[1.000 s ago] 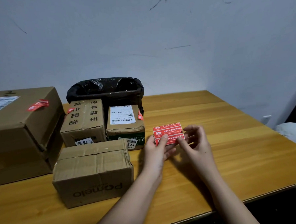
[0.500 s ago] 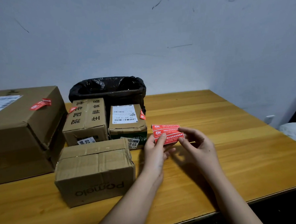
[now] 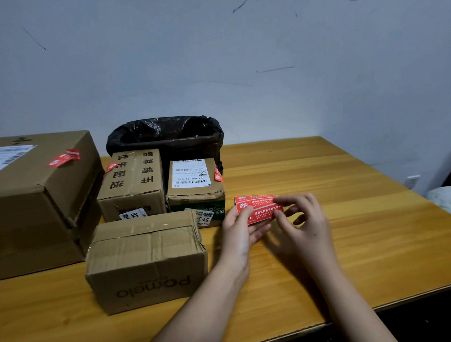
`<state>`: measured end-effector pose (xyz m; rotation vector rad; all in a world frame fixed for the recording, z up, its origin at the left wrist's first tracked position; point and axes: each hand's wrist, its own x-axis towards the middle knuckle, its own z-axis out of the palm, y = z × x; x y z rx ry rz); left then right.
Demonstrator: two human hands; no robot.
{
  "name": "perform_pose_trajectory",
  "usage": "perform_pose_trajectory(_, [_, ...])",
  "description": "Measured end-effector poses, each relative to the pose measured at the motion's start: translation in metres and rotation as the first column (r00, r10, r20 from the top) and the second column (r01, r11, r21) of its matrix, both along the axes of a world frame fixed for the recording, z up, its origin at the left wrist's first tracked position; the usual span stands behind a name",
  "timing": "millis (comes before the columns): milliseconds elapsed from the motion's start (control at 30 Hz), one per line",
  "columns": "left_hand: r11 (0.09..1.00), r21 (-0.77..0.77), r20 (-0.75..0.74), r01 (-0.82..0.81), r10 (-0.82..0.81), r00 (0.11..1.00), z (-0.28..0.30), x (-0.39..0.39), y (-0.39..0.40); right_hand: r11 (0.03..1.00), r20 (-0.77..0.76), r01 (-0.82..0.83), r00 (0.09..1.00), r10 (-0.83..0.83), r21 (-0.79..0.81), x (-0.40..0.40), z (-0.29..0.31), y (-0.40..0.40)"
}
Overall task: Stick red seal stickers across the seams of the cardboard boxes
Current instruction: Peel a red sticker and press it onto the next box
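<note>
My left hand (image 3: 239,229) holds a sheet of red seal stickers (image 3: 259,208) above the table. My right hand (image 3: 304,219) pinches the sheet's right edge with thumb and forefinger. Just left of my hands sits a closed "pomelo" cardboard box (image 3: 148,261) with a taped top seam and no red sticker showing. Behind it stand a box with Chinese print (image 3: 132,186) with a red sticker (image 3: 112,167) at its left edge, and a labelled box (image 3: 193,184) with a red sticker (image 3: 217,175) on its right. A large box (image 3: 35,201) at far left carries a red sticker (image 3: 64,157).
A bin lined with a black bag (image 3: 165,137) stands against the wall behind the boxes. The wooden table (image 3: 353,229) runs to a front edge near me and a right edge by the wall. A white thing (image 3: 450,203) lies off the table's right side.
The sticker sheet and both hands stay in nearly the same place. My right fingers have shifted along the sheet's right edge and closed on it.
</note>
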<state>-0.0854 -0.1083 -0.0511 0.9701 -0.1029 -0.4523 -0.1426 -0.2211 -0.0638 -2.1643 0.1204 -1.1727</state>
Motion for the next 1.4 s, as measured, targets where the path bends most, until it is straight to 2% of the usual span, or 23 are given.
perform_pose_trajectory(267, [1.0,0.017,0.01,0.023,-0.024,1.0,0.0,-0.001,-0.001,0.938,0.034,0.241,0.97,-0.24,-0.25,-0.003,0.001,0.003])
perform_pose_trajectory(433, [0.999,0.027,0.012,0.031,-0.031,0.999,0.0,0.0,-0.001,0.98,0.013,0.136,0.991,-0.135,-0.145,-0.002,0.0,0.002])
perform_pose_trajectory(533, [0.999,0.021,0.003,0.034,-0.034,0.999,0.0,0.0,0.0,0.982,-0.012,0.133,0.991,-0.135,-0.132,-0.001,-0.001,0.002])
perform_pose_trajectory(767, [0.999,0.007,-0.008,0.034,-0.034,0.999,0.0,0.0,0.0,0.958,-0.008,0.202,0.978,-0.208,-0.205,-0.001,0.0,0.004])
perform_pose_trajectory(1033, [1.0,-0.003,-0.045,0.013,-0.013,0.999,-0.001,0.002,-0.001,0.833,0.103,0.352,0.934,-0.342,-0.428,-0.004,0.006,0.012])
perform_pose_trajectory(1200, [1.0,0.019,-0.035,0.004,-0.003,0.999,-0.002,0.0,-0.002,0.843,0.119,0.32,0.947,-0.298,-0.433,-0.006,0.007,0.015])
perform_pose_trajectory(1400, [1.0,0.007,-0.031,-0.003,0.003,1.0,-0.002,0.0,-0.001,0.861,0.051,0.213,0.976,-0.214,-0.461,-0.007,0.008,0.016])
